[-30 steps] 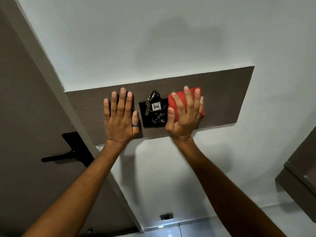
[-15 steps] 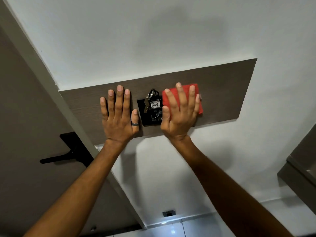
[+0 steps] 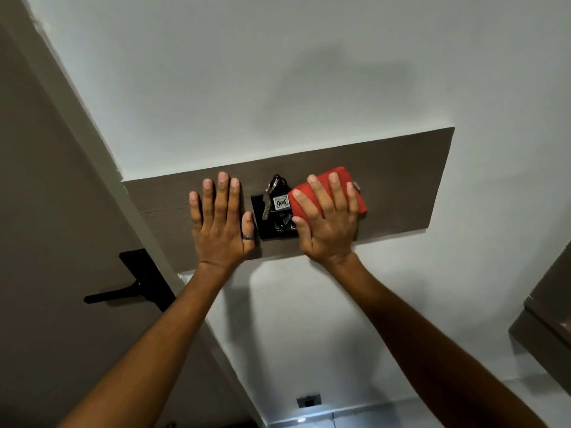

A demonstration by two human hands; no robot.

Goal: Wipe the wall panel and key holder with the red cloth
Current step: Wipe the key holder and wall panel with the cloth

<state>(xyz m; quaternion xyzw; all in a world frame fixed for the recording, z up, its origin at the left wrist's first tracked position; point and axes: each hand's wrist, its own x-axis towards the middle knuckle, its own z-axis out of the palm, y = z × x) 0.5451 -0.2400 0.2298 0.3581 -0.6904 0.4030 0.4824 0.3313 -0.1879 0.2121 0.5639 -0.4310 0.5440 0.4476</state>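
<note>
A dark wood-grain wall panel [image 3: 398,183] runs across the white wall. At its middle sits a black key holder [image 3: 272,230] with keys and a white tag [image 3: 281,202] marked 906. My right hand [image 3: 327,223] lies flat on the folded red cloth [image 3: 340,180], pressing it to the panel just right of the key holder, its thumb overlapping the holder's right edge. My left hand [image 3: 221,220] is spread flat on the panel just left of the holder, holding nothing; a ring is on its thumb.
A brown door [image 3: 46,242] with a black lever handle [image 3: 123,293] stands at the left, beside the panel's left end. A grey-brown cabinet corner [image 3: 547,319] juts in at the right. A wall socket [image 3: 309,401] sits low above the floor.
My right hand slid the red cloth left against the key holder, then a little back to the right, tilting it. My left hand stayed flat on the panel. The view shifted slightly.
</note>
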